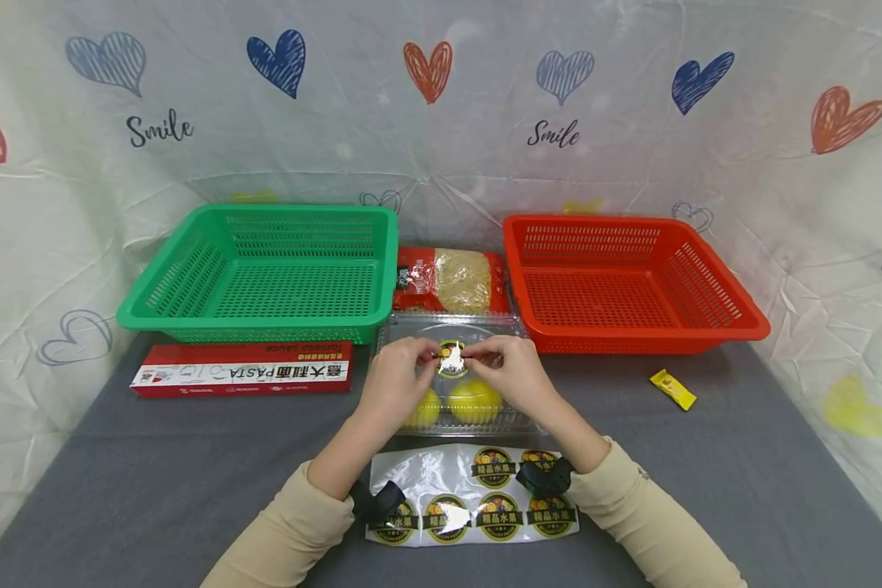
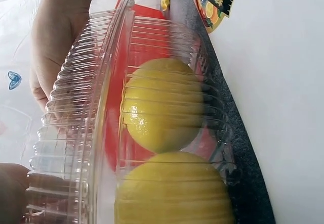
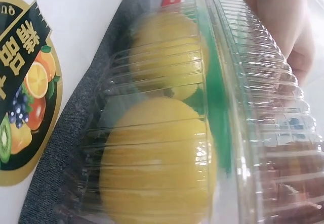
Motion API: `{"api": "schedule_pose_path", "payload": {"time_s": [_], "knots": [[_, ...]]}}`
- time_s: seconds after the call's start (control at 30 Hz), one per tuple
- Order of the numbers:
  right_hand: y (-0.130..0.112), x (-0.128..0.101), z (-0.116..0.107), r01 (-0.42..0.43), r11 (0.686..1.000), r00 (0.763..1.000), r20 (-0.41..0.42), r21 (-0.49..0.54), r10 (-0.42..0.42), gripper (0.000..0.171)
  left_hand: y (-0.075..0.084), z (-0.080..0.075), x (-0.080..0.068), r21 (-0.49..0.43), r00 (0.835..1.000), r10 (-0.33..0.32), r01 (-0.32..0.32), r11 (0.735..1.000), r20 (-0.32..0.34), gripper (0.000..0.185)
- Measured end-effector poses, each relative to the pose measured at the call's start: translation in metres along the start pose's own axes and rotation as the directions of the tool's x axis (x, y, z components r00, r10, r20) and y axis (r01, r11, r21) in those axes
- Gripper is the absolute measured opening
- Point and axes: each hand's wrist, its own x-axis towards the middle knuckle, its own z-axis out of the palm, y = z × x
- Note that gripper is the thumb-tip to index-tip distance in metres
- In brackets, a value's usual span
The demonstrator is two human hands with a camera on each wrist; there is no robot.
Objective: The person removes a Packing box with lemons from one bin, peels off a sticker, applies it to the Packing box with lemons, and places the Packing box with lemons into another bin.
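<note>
A clear plastic clamshell box [image 1: 518,420] holds two yellow round fruits [image 1: 475,402], seen through its ribbed wall in both wrist views. Above its lid, my left hand [image 1: 393,380] pinches the left edge of a round black-and-gold sticker [image 1: 452,359]. My right hand [image 1: 518,376] pinches the same sticker by its right edge. Glare covers part of the sticker, and I cannot tell whether it touches the lid. Nearest me lies a white sheet of round fruit stickers [image 1: 441,469], partly under the wrist cameras.
A green basket [image 1: 265,335] stands back left, a red basket [image 1: 632,343] back right. Between them lies a red noodle bag [image 1: 456,278]. The red pasta box [image 1: 242,371] is in front of the green basket. At right rests a small yellow packet [image 1: 673,389].
</note>
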Motion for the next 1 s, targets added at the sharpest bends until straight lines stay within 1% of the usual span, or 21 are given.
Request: {"api": "schedule_pose_path", "payload": {"time_s": [0.23,0.37,0.57,0.8,1.0], "knots": [[0.0005,0.0005,0.0025,0.002,1.0,1.0,-0.012,-0.028,-0.002,0.01,-0.0001,0.0016,-0.0002,0.039,1.0,0.028,-0.028,0.999,0.001,0.011],[0.0004,0.0014,0.0042,-0.001,0.999,1.0,-0.016,-0.041,0.0,0.009,0.0007,0.0021,-0.0003,0.058,0.999,0.031,-0.031,0.998,0.01,0.012],[-0.0023,0.0025,0.0056,0.014,0.997,1.0,-0.013,-0.076,-0.015,0.009,0.0,0.0028,-0.0004,0.082,0.999,0.025,-0.027,0.996,0.029,0.013],[-0.0061,0.0041,0.007,0.01,0.977,1.0,0.029,-0.212,-0.003,0.01,-0.0014,0.0028,0.0009,0.102,0.997,-0.002,-0.006,0.995,0.076,0.009],[-0.0041,0.0037,0.006,0.037,0.973,0.999,0.032,-0.226,-0.03,0.01,-0.0021,0.001,0.0013,0.081,0.996,-0.018,0.01,0.997,0.091,0.008]]}}
